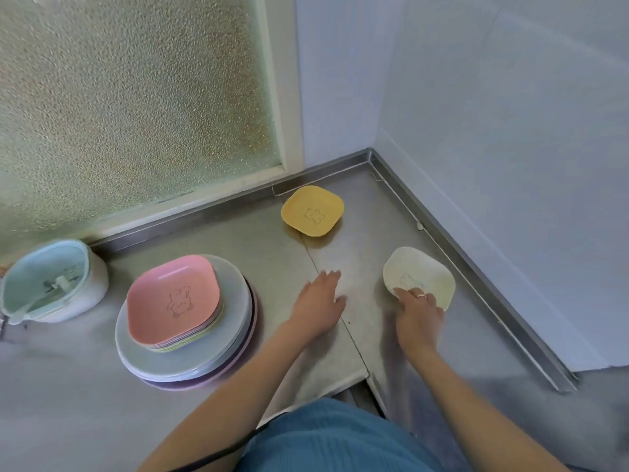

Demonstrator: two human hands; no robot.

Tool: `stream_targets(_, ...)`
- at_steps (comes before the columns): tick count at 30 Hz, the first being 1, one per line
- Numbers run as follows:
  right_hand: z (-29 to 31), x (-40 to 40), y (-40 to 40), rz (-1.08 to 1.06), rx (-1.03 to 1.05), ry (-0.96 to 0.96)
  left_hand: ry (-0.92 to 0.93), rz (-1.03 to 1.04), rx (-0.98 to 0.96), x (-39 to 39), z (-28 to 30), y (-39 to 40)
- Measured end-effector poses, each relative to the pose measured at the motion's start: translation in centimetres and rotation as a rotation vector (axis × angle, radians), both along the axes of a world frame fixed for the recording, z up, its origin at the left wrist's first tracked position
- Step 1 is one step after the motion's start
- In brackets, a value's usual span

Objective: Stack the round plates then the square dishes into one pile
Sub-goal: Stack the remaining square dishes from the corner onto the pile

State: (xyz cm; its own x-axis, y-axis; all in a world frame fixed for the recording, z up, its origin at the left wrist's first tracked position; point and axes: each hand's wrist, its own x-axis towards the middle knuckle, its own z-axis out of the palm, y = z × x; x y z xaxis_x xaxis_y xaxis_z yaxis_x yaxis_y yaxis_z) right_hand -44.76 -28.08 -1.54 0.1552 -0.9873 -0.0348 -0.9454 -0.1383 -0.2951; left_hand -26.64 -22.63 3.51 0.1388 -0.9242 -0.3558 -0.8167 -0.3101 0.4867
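Dishes sit in three places on your steel counter [340, 260]. On your left stands the pile: round plates [190, 356] at the bottom, several square dishes on them, and a pink square dish [173, 299] on top with a bear drawn in it. A yellow square dish [312, 211] lies alone near the back edge of the counter, close to the frosted window [136, 97]. A cream square dish [419, 276] lies near the right rim.

Your right hand [418, 315] grips the near edge of the cream dish, fingers curled over its rim, a ring showing on one finger. Your left hand [318, 301] lies flat on the counter between the pile and the cream dish, fingers straight and holding nothing.

Beside the pile, at the far left, stands a white container with a pale blue lid [47, 281].
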Motion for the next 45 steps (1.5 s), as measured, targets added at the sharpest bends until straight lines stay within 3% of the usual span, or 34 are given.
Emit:
stream_targets(3,1.4,2.8,0.6,0.194,-0.144,-0.143,0.183,0.256,-0.054,0.7,1.0,0.1)
stream_targets(12,5.3,13.5,5.0,0.763,-0.409,-0.472,0.214,0.94,-0.458,6.5,4.7,4.3)
stream_targets(15,6.2,16.0,6.6,0.885,-0.375,-0.502,0.147,1.051,-0.567,8.4,5.4,7.0)
stream_targets(20,7.2,19.6,8.0,0.904,-0.234,-0.45,0.107,1.291,-0.739,10.5,6.0,11.1)
stream_targets(22,7.2,20.9,8.2,0.927,-0.173,-0.442,0.094,1.355,-0.713,11.4,5.9,12.4)
stream_targets(33,6.8,24.0,7.8,0.868,0.317,-0.529,-0.019,1.235,-0.514,14.9,3.5,14.5)
stream_targets(45,4.5,25.0,8.1,0.881,0.303,-0.427,0.102,1.146,-0.493,16.3,1.3,16.1)
